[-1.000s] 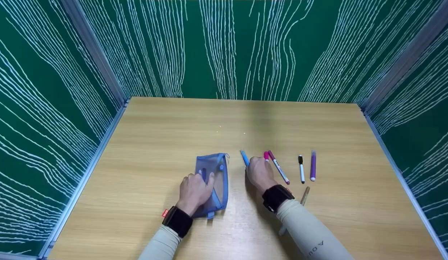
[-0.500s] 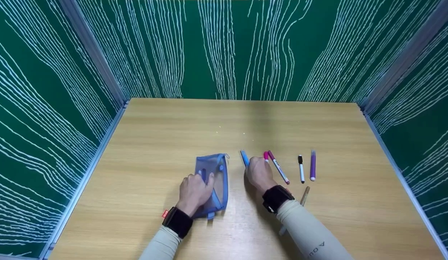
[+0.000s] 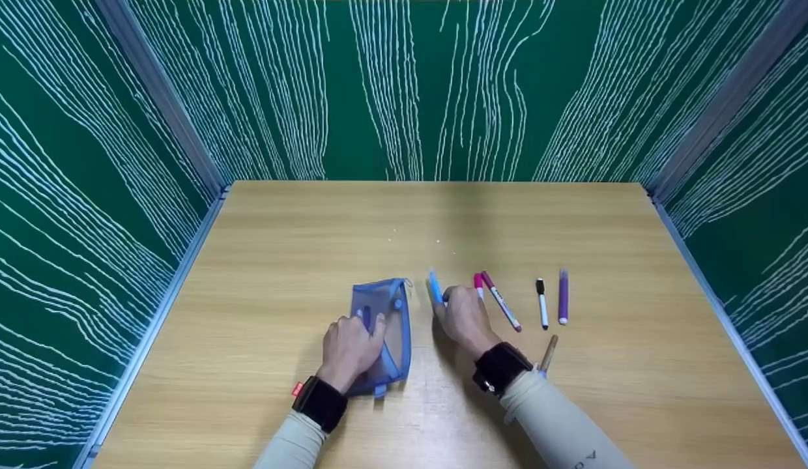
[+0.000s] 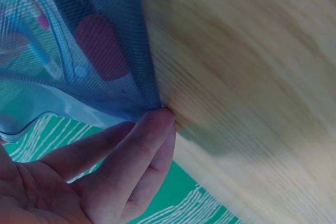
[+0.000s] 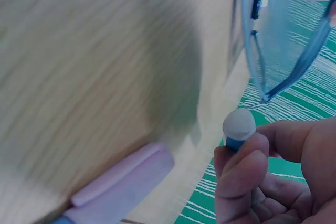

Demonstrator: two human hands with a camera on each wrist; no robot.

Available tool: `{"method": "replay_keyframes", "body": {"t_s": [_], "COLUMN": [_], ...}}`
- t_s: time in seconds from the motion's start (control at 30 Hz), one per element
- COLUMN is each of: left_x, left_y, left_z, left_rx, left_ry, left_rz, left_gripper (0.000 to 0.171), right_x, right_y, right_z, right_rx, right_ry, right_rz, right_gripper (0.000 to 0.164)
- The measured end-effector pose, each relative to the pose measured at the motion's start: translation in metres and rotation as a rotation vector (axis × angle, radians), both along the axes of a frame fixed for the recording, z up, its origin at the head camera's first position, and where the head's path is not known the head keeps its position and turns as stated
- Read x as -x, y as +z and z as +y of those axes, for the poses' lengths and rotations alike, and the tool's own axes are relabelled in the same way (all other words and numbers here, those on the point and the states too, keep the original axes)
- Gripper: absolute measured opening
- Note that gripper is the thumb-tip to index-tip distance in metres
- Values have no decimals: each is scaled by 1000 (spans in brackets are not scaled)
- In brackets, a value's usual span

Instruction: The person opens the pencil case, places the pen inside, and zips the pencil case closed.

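Observation:
My left hand (image 3: 350,345) grips the near left side of a blue mesh zip pouch (image 3: 397,335) on the table. In the left wrist view, fingertips (image 4: 163,119) meet the pouch's edge, and a red shape and other items show through the mesh (image 4: 105,93). Just right of the pouch, my right hand (image 3: 466,316) pinches a blue marker (image 3: 434,286), its far end pointing away from me. From the right wrist, the marker's pale round end (image 5: 239,124) sticks out between thumb and fingers. The rest of its length is hidden by the hand there.
Right of my right hand lie a pink-capped marker (image 3: 479,281), a maroon-capped marker (image 3: 502,301), a black-capped marker (image 3: 542,304) and a purple marker (image 3: 563,296). A brown pen (image 3: 549,352) lies partly behind my right forearm. Green walls surround the wooden table (image 3: 280,247).
My right hand has taken the blue marker slightly left and appears to have raised it a little from the table. The left hand and pouch stay put. The head view has shifted slightly.

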State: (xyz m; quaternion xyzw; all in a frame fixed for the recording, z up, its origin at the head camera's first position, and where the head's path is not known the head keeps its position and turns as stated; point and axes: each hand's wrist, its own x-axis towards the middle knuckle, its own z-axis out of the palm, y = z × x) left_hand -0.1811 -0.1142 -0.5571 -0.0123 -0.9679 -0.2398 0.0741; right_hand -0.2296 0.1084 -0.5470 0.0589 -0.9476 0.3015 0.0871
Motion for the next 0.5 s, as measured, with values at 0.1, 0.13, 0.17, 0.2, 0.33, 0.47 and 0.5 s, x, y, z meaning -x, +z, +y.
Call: {"method": "replay_keyframes", "body": {"t_s": [0.1,0.13,0.17,0.2,0.33,0.47,0.5], "left_x": [0,0,0,0,0,0,0], "left_y": [0,0,0,0,0,0,0], "left_z": [0,0,0,0,0,0,0], "left_rx": [1,1,0,1,1,5,7], "left_ry": [0,0,0,-1,-2,-7,-7], "left_rz": [6,5,3,0,-24,-30,-31], "left_gripper": [57,56,56,55,54,54,55], "right_x": [-5,-6,-8,-10,-18,-24,-25], "right_y": [3,4,5,6,11,13,12], "right_z": [-1,-2,-3,-3,-6,-9,-10], "right_rx": [44,66,86,113,212,249,252], "right_ry": [7,9,9,11,9,12,15], "right_rz": [-26,-44,-62,-85,-170,-201,-204], "right_gripper": [13,14,15,15,15,14,13]}}
